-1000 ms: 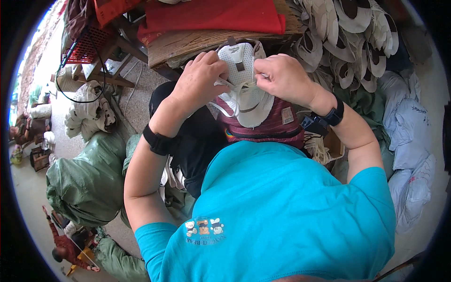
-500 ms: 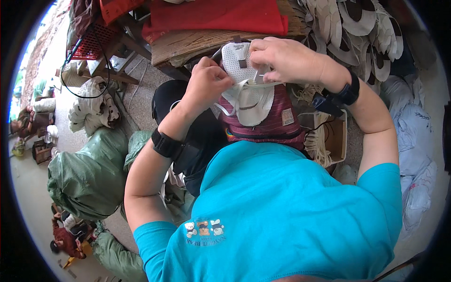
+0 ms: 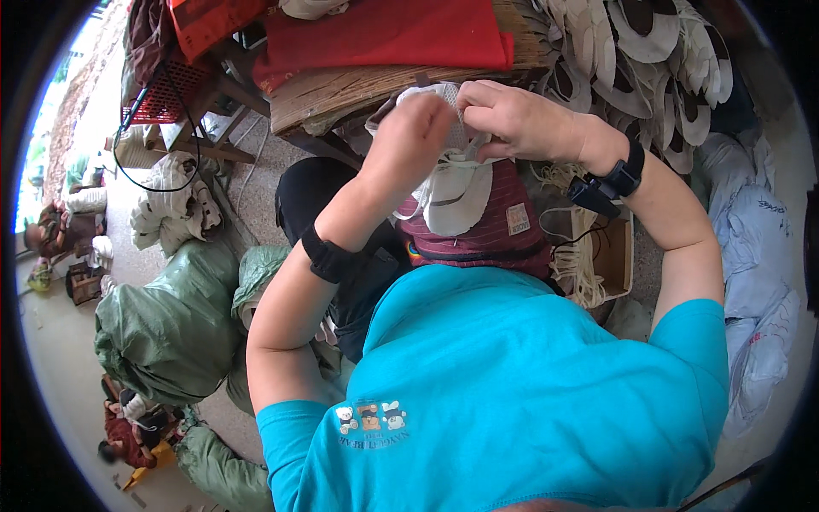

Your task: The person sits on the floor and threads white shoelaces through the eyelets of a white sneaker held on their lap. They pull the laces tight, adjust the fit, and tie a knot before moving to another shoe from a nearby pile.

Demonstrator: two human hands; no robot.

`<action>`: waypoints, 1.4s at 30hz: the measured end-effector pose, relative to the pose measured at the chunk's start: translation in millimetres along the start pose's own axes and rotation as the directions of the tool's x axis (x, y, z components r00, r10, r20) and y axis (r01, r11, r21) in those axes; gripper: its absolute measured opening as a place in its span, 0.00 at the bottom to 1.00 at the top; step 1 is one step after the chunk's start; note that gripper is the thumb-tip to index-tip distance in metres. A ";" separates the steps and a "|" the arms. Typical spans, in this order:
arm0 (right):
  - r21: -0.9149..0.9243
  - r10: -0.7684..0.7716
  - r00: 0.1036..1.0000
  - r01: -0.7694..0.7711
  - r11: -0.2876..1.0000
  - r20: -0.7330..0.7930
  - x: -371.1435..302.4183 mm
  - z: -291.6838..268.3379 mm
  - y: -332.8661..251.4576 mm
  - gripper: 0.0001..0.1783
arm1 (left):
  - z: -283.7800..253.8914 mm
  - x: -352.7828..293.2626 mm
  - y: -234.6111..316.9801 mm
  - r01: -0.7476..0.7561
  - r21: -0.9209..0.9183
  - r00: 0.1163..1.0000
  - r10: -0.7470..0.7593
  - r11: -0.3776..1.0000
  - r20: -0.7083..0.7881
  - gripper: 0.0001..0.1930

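Note:
A white mesh shoe upper (image 3: 461, 200) lies across the maroon striped cloth (image 3: 516, 192) on my lap, its far end against the table edge. White lace runs across its middle. My left hand (image 3: 418, 136) is over the upper's left side, smeared by motion, so its fingers cannot be made out. My right hand (image 3: 516, 124) is closed at the upper's right edge, thumb and fingers pinching it near the lace. Both hands hide much of the upper's far half.
A wooden table (image 3: 341, 90) with red cloth (image 3: 384, 38) stands ahead. Many pale shoe pieces (image 3: 653, 38) hang at the right. Beside my lap is a box (image 3: 618, 256) with cream laces (image 3: 584, 260). Green sacks (image 3: 171, 324) lie left; people work farther off.
My left hand has moved right and a little up, across the shoe upper, and is now blurred. My right hand stays at the upper's right edge. The view has shifted slightly.

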State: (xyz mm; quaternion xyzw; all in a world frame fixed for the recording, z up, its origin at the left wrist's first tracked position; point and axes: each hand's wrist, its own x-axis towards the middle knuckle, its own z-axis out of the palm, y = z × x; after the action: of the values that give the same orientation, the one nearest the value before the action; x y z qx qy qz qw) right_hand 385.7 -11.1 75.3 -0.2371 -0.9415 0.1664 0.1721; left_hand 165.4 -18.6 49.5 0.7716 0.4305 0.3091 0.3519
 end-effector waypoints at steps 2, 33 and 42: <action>0.016 -0.001 0.999 0.002 1.000 -0.036 -2.6 3.1 2.0 0.21 | 2.6 -4.9 2.2 -0.090 0.137 0.994 0.081 0.987 0.071 0.08; 0.970 0.662 0.709 0.196 0.147 -0.244 -59.1 -80.7 71.1 0.09 | -179.3 -81.8 -163.3 -0.238 -0.930 0.655 -0.661 0.279 -0.366 0.04; 0.905 0.874 0.261 0.235 0.354 -0.410 -44.9 -110.2 57.5 0.11 | -38.8 -87.6 -44.7 -0.155 0.005 0.947 0.150 0.988 -0.283 0.12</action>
State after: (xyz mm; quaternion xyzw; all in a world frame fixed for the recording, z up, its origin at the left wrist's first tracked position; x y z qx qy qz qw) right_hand 489.7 39.6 139.1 -0.3952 -0.3364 0.4921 0.6989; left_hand 76.8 -68.1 19.9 0.7474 0.4125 0.4462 0.2686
